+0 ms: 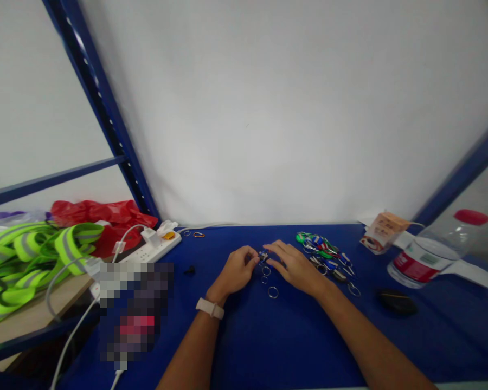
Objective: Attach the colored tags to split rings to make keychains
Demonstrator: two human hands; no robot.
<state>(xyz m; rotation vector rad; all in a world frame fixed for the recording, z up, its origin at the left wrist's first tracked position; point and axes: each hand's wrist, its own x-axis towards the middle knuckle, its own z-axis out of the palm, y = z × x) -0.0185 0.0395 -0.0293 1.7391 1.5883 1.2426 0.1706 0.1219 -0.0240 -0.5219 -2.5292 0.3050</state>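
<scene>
"Fingers partly hide a small metal piece (pixel 264 256), mid-frame. Its shape?"
"Unclear. Left hand (pixel 238 269) pinches it; right hand (pixel 295 265) curls half-open beside it, contact uncertain."
"Nearby?"
"Thin, round metal rings (pixel 273 292) just below; glossy, tangled keychains (pixel 327 254) right of center; pixelated object (pixel 136 314), lower left, unreadable."

Two hands (pixel 262 266) holding small keyring (pixel 264 257), blue table (pixel 268 336), bottle (pixel 435 252)
</scene>
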